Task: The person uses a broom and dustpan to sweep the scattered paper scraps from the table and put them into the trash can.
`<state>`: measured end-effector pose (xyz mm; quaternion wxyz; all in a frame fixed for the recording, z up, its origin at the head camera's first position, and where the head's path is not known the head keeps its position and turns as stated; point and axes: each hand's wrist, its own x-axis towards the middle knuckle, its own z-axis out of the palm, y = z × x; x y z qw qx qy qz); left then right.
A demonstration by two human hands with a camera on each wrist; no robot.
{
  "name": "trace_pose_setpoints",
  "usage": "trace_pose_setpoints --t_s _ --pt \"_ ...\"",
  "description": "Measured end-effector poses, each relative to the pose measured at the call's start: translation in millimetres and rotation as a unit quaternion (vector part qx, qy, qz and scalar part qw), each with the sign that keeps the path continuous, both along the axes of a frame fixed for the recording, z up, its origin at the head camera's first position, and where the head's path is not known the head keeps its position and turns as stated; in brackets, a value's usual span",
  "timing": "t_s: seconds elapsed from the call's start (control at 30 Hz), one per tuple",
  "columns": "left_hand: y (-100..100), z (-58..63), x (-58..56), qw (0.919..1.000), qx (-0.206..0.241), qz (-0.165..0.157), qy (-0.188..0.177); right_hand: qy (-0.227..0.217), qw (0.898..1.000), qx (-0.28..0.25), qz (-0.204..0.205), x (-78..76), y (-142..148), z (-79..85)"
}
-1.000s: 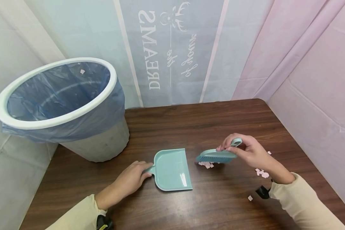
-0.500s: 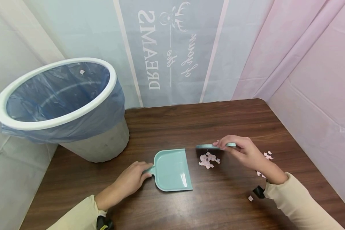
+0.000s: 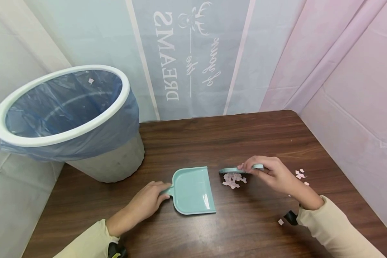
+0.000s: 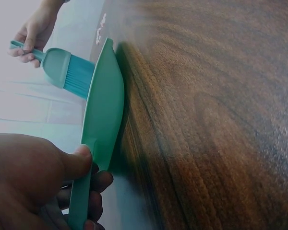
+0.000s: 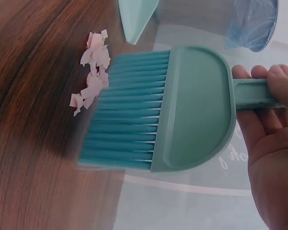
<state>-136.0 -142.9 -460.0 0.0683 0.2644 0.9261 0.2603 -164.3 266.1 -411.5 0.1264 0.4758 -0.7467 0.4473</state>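
My left hand (image 3: 148, 200) grips the handle of a mint-green dustpan (image 3: 191, 190), which lies on the table with its straight front lip facing right. In the left wrist view the thumb presses on top of the dustpan handle (image 4: 81, 196) and the fingers curl beneath. My right hand (image 3: 272, 173) holds a small hand brush (image 5: 197, 108) by its handle, thumb on one side and fingers on the other. Its teal bristles (image 5: 129, 110) point down at the tabletop. A pile of pale pink paper scraps (image 3: 233, 181) lies along the bristles, between brush and dustpan lip.
A grey bin (image 3: 116, 161) with a white rim (image 3: 127, 86) and blue liner stands at the left; one scrap (image 3: 91, 81) clings to the liner. Stray scraps (image 3: 299, 174) lie right of the right hand, another scrap (image 3: 280, 222) nearer. Printed cloth (image 3: 193, 64) hangs behind the table.
The right hand lifted the brush from over the scraps to behind them, uncovering the pile, then brought it slightly nearer to the pile. The left hand and dustpan stay in place.
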Motion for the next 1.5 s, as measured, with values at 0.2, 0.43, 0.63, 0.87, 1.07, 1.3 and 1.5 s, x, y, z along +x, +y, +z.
trace_pose_setpoints --t_s 0.2,0.43,0.63,0.87,1.07,1.3,1.5 --pt "0 -0.1 0.0 1.0000 0.000 0.000 -0.001 0.015 0.998 -0.012 -0.052 5.2 -2 4.6" --pt "2 1.0 0.3 1.0000 -0.006 0.003 0.005 0.061 0.964 0.019 -0.259 21.7 -8 13.4" --pt "4 3.7 0.9 0.9998 -0.014 0.010 0.005 0.093 0.933 0.051 -0.345 35.4 -14 14.0" --pt "7 6.1 1.6 0.9992 -0.031 0.015 0.021 0.059 0.911 0.075 -0.400 42.9 -17 11.9" --pt "11 9.7 2.2 0.9983 -0.047 0.018 0.028 0.036 0.900 0.086 -0.426 44.5 -23 7.1" --pt "15 12.3 -0.4 0.9971 -0.069 0.014 0.030 0.032 0.903 0.081 -0.420 42.5 -37 3.6" --pt "16 14.6 -2.1 0.9965 -0.077 0.012 0.030 0.026 0.914 0.078 -0.396 40.5 -55 2.0"
